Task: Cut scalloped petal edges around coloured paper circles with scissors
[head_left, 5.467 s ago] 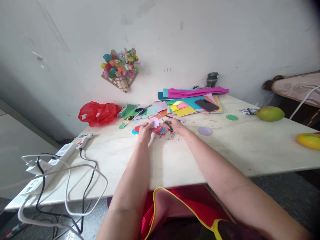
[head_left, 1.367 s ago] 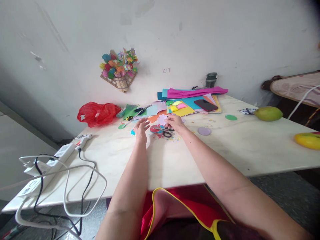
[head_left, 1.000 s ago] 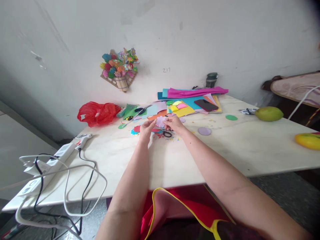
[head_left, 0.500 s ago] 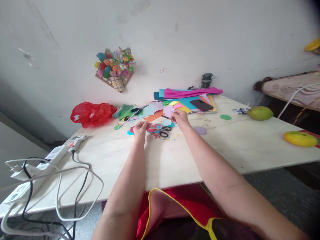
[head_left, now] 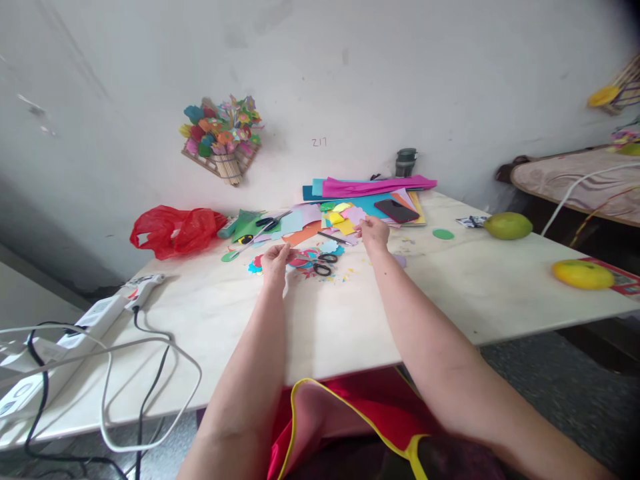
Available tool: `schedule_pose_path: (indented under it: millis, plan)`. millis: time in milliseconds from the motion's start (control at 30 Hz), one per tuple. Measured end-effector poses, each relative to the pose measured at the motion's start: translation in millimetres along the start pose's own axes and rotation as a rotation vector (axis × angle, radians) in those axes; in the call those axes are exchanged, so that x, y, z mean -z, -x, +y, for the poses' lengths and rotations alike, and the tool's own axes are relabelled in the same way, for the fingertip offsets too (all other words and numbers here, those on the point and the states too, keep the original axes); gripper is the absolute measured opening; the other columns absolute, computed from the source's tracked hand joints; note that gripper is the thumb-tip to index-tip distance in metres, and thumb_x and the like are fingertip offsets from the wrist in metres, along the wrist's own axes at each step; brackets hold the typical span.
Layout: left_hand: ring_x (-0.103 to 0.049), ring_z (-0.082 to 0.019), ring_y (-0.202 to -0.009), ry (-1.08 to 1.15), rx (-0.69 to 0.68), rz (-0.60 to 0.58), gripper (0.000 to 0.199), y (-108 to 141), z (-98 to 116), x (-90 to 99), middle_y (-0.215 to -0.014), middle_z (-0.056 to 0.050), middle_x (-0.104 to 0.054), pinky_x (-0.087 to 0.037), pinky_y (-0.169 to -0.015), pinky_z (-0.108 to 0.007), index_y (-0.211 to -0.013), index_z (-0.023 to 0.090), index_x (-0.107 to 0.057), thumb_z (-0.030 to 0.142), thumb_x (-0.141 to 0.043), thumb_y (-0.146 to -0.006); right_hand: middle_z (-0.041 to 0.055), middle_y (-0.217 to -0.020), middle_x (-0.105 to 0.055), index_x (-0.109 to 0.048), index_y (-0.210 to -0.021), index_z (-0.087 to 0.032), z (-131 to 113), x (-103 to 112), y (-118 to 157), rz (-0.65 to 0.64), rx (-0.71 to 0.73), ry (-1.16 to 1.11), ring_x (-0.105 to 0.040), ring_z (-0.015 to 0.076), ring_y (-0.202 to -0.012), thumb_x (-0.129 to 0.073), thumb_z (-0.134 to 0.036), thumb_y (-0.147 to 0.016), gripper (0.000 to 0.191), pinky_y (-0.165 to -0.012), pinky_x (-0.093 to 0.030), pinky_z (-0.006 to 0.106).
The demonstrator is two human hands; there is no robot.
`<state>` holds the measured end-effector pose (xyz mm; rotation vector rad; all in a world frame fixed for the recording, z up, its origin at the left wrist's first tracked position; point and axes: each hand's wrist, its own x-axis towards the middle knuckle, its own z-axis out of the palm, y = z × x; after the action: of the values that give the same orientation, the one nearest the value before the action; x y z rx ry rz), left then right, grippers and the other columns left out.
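My right hand (head_left: pixel 375 235) is closed on a pale purple scalloped paper piece (head_left: pixel 355 215), near the pile of coloured paper. My left hand (head_left: pixel 275 260) is closed by the tips of black-handled scissors (head_left: pixel 323 269); what its fingers pinch is too small to make out. Blue and red paper cut-outs (head_left: pixel 306 259) lie under and around the scissors. A dark pen (head_left: pixel 333 237) rests between the hands, beside an orange sheet (head_left: pixel 303 233). Small paper scraps are scattered close to the scissors.
A red plastic bag (head_left: pixel 177 230) and a second pair of scissors (head_left: pixel 267 223) lie at the left. Behind my right hand is a phone (head_left: pixel 397 211). Two fruits, green (head_left: pixel 509 226) and yellow (head_left: pixel 583 274), sit at the right. A power strip (head_left: pixel 93 320) with cables is at the left edge.
My right hand has moved slightly right and away from the pen, and the purple scalloped piece now shows at its fingertips. The camera view has shifted a little to the right.
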<state>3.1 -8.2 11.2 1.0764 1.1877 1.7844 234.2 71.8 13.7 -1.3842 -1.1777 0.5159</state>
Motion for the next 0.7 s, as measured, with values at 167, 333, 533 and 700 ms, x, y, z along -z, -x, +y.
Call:
schedule_pose_path:
  millis: [167, 333, 533, 700]
  plan:
    - [-0.061, -0.013, -0.056, 0.002, 0.012, 0.021, 0.037, 1, 2, -1.3, -0.064, -0.006, -0.069, -0.05, -0.065, -0.029, -0.068, 0.015, -0.061, 0.047, -0.076, -0.056, 0.0033, -0.086, -0.071, -0.068, -0.096, -0.018, 0, -1, 2, -0.005, -0.049, 0.021, -0.065, 0.0141, -0.062, -0.048, -0.023, -0.08, 0.026, -0.059, -0.05, 0.025]
    - [-0.062, -0.014, -0.058, -0.008, 0.021, 0.031, 0.036, 2, 4, -1.1, -0.064, -0.006, -0.068, -0.051, -0.068, -0.03, -0.069, 0.015, -0.062, 0.046, -0.076, -0.056, 0.0032, -0.094, -0.072, -0.069, -0.102, -0.02, 1, 3, 3, -0.042, -0.058, 0.117, -0.066, 0.018, -0.083, -0.047, -0.016, -0.075, 0.035, -0.073, -0.05, 0.028]
    - [-0.063, -0.015, -0.059, -0.01, 0.019, 0.055, 0.033, 0, 2, 0.7, -0.065, -0.007, -0.068, -0.051, -0.068, -0.031, -0.069, 0.015, -0.062, 0.044, -0.075, -0.058, 0.0065, -0.114, -0.068, -0.07, -0.104, -0.022, 1, 12, 6, -0.146, -0.144, 0.351, -0.063, 0.0216, -0.102, -0.049, -0.015, -0.074, 0.037, -0.081, -0.047, 0.029]
    - [-0.065, -0.016, -0.066, -0.012, -0.005, 0.097, 0.03, -4, -3, 3.9, -0.069, -0.007, -0.068, -0.051, -0.069, -0.03, -0.069, 0.015, -0.061, 0.043, -0.071, -0.061, 0.0092, -0.114, -0.068, -0.071, -0.103, -0.021, -1, 12, 8, -0.222, -0.154, 0.44, -0.062, 0.0236, -0.105, -0.053, -0.013, -0.072, 0.036, -0.084, -0.045, 0.032]
